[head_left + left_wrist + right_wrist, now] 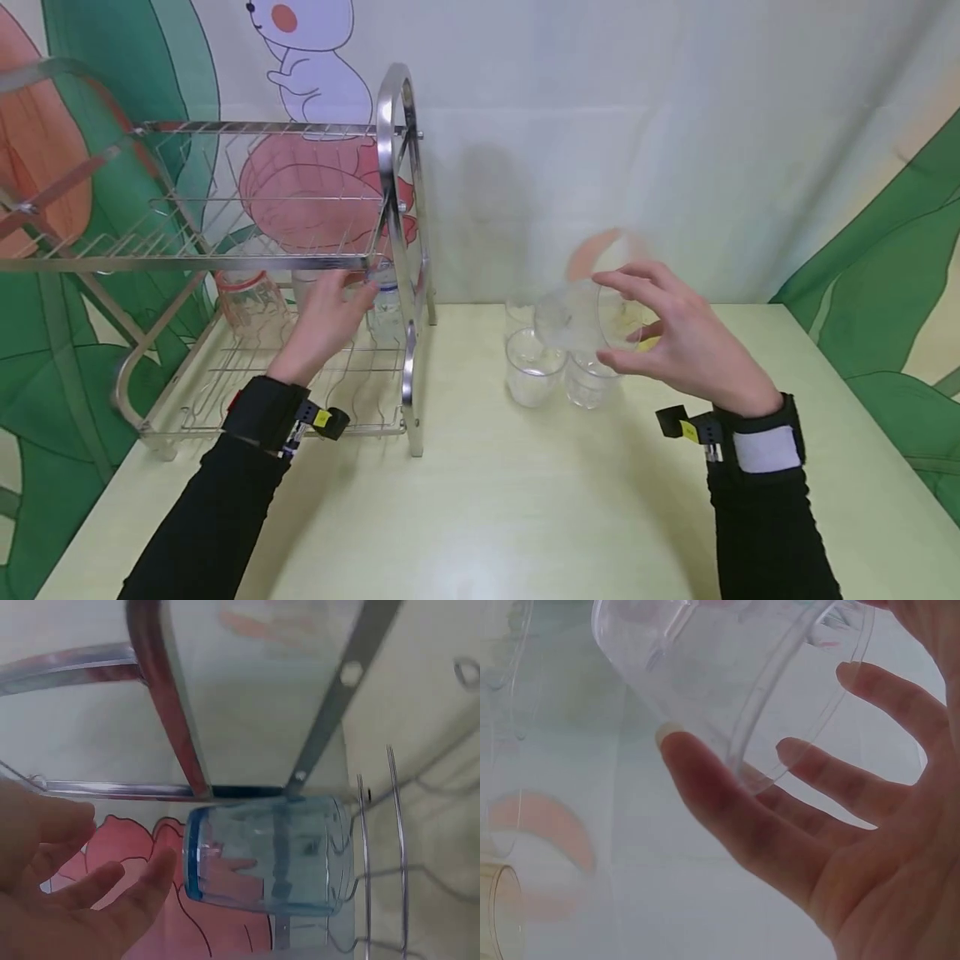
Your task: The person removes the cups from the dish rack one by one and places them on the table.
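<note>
The person's right hand (682, 333), right of centre in the frame, pinches a clear cup (566, 315) near its rim, thumb opposed to curled fingers. The cup is tipped on its side with its mouth towards the palm; holding it by the rim probably leaves the base free of fingers. Below it, a front-left glass (534, 371) and a front-right glass (591, 382) stand close together on the table (480, 500), with a rear glass (519, 315) behind and a yellow glass (651, 340) partly hidden by the right hand.

At centre left, the left hand (326, 317) reaches into the lower tier of a metal rack (408, 367), fingers parted and holding nothing, just beside a blue-rimmed glass (262, 855). That glass rests on wires, which likely keep it steady. A red-rimmed glass (251, 308) stands further left, and another glass (302, 287) is mostly hidden behind the hand.

The upper shelf (225, 263) limits the room above the left hand, and the rack's side frame rises between the blue-rimmed glass and the table's glasses.
</note>
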Tool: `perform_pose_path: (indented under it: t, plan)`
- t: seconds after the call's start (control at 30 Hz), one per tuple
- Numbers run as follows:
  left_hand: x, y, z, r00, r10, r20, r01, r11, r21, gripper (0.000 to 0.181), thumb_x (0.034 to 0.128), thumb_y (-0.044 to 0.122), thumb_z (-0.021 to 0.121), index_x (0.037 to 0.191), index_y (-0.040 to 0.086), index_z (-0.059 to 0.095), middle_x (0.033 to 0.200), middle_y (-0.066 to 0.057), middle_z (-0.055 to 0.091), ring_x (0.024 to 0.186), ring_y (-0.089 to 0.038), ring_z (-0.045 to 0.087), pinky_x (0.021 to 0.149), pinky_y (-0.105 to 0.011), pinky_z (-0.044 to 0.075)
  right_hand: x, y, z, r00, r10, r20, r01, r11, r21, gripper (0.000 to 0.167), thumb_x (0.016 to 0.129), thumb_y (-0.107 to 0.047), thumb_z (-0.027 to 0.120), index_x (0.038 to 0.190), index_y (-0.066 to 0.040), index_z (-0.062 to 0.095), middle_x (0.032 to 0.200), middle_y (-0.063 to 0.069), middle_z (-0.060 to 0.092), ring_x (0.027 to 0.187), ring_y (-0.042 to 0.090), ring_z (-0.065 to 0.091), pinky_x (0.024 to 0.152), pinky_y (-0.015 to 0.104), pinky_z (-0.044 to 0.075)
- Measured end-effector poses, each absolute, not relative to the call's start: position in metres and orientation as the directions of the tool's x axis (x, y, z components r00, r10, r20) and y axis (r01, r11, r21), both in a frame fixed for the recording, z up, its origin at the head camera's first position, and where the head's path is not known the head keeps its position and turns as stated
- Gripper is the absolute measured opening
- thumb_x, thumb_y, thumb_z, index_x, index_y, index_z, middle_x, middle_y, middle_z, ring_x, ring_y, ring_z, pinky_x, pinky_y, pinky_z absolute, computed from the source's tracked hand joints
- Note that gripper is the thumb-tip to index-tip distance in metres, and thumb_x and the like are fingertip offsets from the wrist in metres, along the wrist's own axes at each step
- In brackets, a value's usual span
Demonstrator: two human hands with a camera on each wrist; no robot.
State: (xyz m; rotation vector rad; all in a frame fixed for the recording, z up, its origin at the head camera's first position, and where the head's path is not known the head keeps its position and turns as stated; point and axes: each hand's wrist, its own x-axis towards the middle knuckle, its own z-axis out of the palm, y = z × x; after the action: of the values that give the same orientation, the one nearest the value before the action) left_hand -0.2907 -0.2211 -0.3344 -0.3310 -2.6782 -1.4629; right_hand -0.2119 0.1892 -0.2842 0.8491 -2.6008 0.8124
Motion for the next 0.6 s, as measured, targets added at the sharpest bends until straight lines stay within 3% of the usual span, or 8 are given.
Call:
perform_pose_path:
  t: [0.17, 0.23, 0.3, 0.33, 0.37, 0.43, 0.53, 0.6]
  plan:
    - [-0.307, -0.216, -0.332, -0.953, 0.193, 0.234, 0.303, 0.637, 0.708, 0.062, 0.1083, 0.020, 0.054, 0.163, 0.008, 0.028, 0.156, -0.028, 0.043, 0.141, -0.045, 0.048, 0.116, -0.057, 0.041, -0.210, 0.196, -0.282, -0.767, -0.498, 0.404, -0.627, 0.714, -0.311, 0.073, 0.079, -0.012, 0.088, 0.145, -0.011, 0.057, 0.139, 0.013, 0.053, 0.097, 0.022, 0.068, 0.072, 0.030, 0.064]
    - [-0.311, -0.214, -0.331, -0.948, 0.213, 0.238, 0.319, 0.655, 0.685, 0.066, 0.1071, 0.019, 0.056, 0.164, 0.008, 0.024, 0.154, -0.029, 0.045, 0.133, -0.044, 0.053, 0.111, -0.056, 0.043, -0.209, 0.198, -0.281, -0.761, -0.518, 0.390, -0.633, 0.723, -0.276, 0.071, 0.079, -0.012, 0.087, 0.144, -0.011, 0.058, 0.138, 0.014, 0.053, 0.091, 0.021, 0.067, 0.070, 0.030, 0.062]
    - [-0.314, -0.212, -0.329, -0.953, 0.222, 0.207, 0.303, 0.677, 0.671, 0.069, 0.1065, 0.020, 0.057, 0.165, 0.007, 0.022, 0.131, -0.027, 0.054, 0.109, -0.041, 0.058, 0.098, -0.050, 0.046, -0.208, 0.200, -0.278, -0.760, -0.537, 0.367, -0.636, 0.731, -0.247, 0.070, 0.079, -0.013, 0.087, 0.144, -0.011, 0.058, 0.138, 0.015, 0.053, 0.085, 0.019, 0.064, 0.068, 0.029, 0.060]
    - [-0.316, -0.212, -0.328, -0.955, 0.227, 0.189, 0.294, 0.691, 0.660, 0.070, 0.1063, 0.021, 0.057, 0.164, 0.006, 0.022, 0.126, -0.026, 0.057, 0.107, -0.039, 0.060, 0.095, -0.048, 0.048, -0.208, 0.201, -0.277, -0.760, -0.547, 0.352, -0.637, 0.734, -0.235, 0.070, 0.079, -0.013, 0.086, 0.144, -0.012, 0.059, 0.137, 0.015, 0.053, 0.083, 0.019, 0.063, 0.067, 0.029, 0.059]
    - [-0.318, -0.212, -0.327, -0.958, 0.230, 0.170, 0.285, 0.709, 0.644, 0.070, 0.1062, 0.021, 0.058, 0.164, 0.004, 0.022, 0.107, -0.022, 0.057, 0.092, -0.036, 0.058, 0.085, -0.045, 0.047, -0.208, 0.201, -0.275, -0.761, -0.556, 0.334, -0.637, 0.737, -0.225, 0.070, 0.079, -0.013, 0.086, 0.144, -0.012, 0.059, 0.137, 0.016, 0.053, 0.083, 0.019, 0.062, 0.067, 0.029, 0.058]
    - [-0.320, -0.213, -0.324, -0.963, 0.234, 0.131, 0.265, 0.744, 0.613, 0.073, 0.1056, 0.024, 0.059, 0.164, 0.002, 0.020, 0.095, -0.015, 0.050, 0.080, -0.030, 0.050, 0.076, -0.042, 0.040, -0.207, 0.203, -0.271, -0.764, -0.574, 0.296, -0.637, 0.744, -0.202, 0.070, 0.079, -0.014, 0.087, 0.144, -0.013, 0.060, 0.136, 0.017, 0.054, 0.088, 0.022, 0.062, 0.069, 0.032, 0.057]
    - [-0.324, -0.214, -0.320, -0.968, 0.242, 0.069, 0.237, 0.785, 0.572, 0.062, 0.1047, 0.028, 0.059, 0.154, -0.002, 0.036, 0.090, -0.016, 0.052, 0.079, -0.031, 0.052, 0.072, -0.041, 0.041, -0.207, 0.205, -0.265, -0.766, -0.598, 0.236, -0.638, 0.751, -0.169, 0.070, 0.079, -0.014, 0.087, 0.144, -0.013, 0.060, 0.135, 0.019, 0.055, 0.102, 0.028, 0.063, 0.074, 0.036, 0.058]
    - [-0.325, -0.215, -0.317, -0.971, 0.236, 0.025, 0.210, 0.806, 0.553, 0.057, 0.1038, 0.030, 0.061, 0.147, -0.004, 0.043, 0.105, -0.021, 0.058, 0.094, -0.035, 0.058, 0.081, -0.044, 0.045, -0.209, 0.206, -0.262, -0.763, -0.616, 0.197, -0.644, 0.752, -0.139, 0.070, 0.079, -0.015, 0.087, 0.143, -0.012, 0.060, 0.135, 0.020, 0.056, 0.109, 0.031, 0.062, 0.078, 0.039, 0.060]
